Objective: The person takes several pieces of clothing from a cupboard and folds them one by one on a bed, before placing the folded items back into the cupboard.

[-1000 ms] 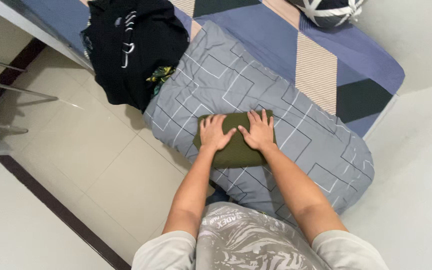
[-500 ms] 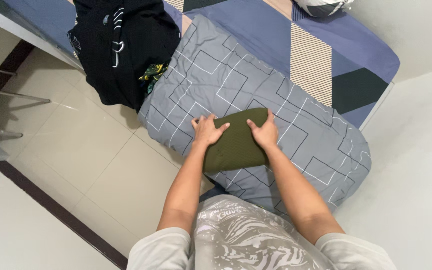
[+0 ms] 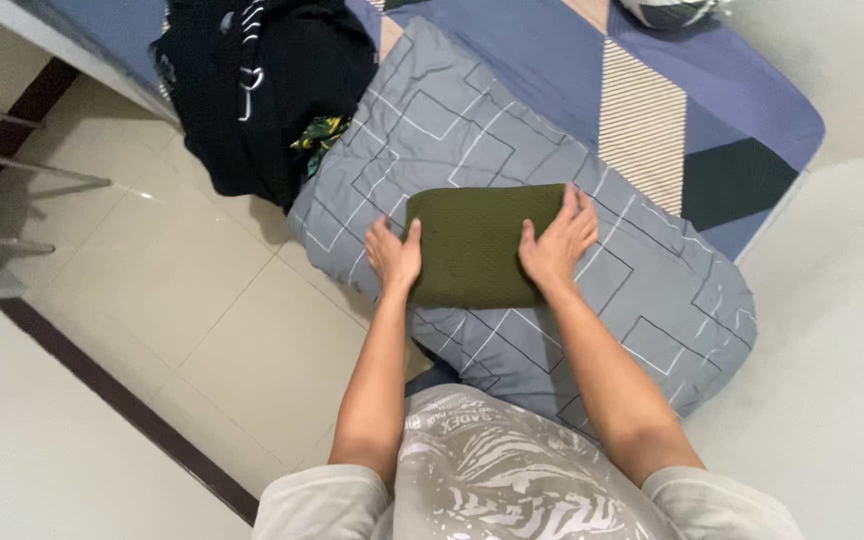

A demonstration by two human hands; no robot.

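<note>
A folded olive-green cloth (image 3: 475, 243) lies flat on a grey quilt (image 3: 642, 290) with a white line pattern, spread over the bed. My left hand (image 3: 393, 253) rests on the cloth's left edge, fingers apart and pressing down. Flat on the cloth's right edge lies my right hand (image 3: 558, 243), fingers spread toward the far corner. Neither hand grips anything.
A heap of black clothes (image 3: 262, 90) hangs over the bed's edge at the upper left. The mattress has a blue, striped and dark patterned sheet (image 3: 712, 130). Beige floor tiles (image 3: 182, 310) lie to the left, with metal chair legs (image 3: 22, 175) at the far left.
My hands have slid apart from the middle of the green cloth to its left and right edges, smoothing it flat. The camera view has shifted slightly.
</note>
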